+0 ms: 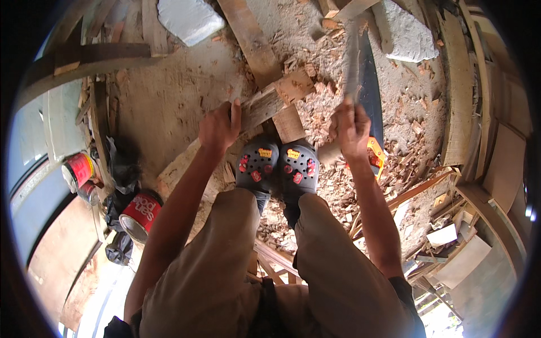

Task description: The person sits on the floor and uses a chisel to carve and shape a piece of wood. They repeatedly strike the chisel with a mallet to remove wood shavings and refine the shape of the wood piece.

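Observation:
My left hand [219, 126] is closed around a wooden plank [259, 110], thumb laid along its top. The plank slants up to the right, and its far end lies across another board [248, 39]. In my right hand [351, 127] is a machete [353, 62], its long blade pointing away from me and smeared by motion. The blade is apart from the plank, to its right. Beside that hand, a handsaw [370, 90] with an orange and black handle lies on the floor.
Wood chips [414, 135] cover the floor around my dark clogs [301, 169]. Pale slabs [190, 21] lie at the far side. Red cans [140, 214] and black plastic bags [123, 163] stand at left. Boards and wood scraps [462, 259] crowd the right.

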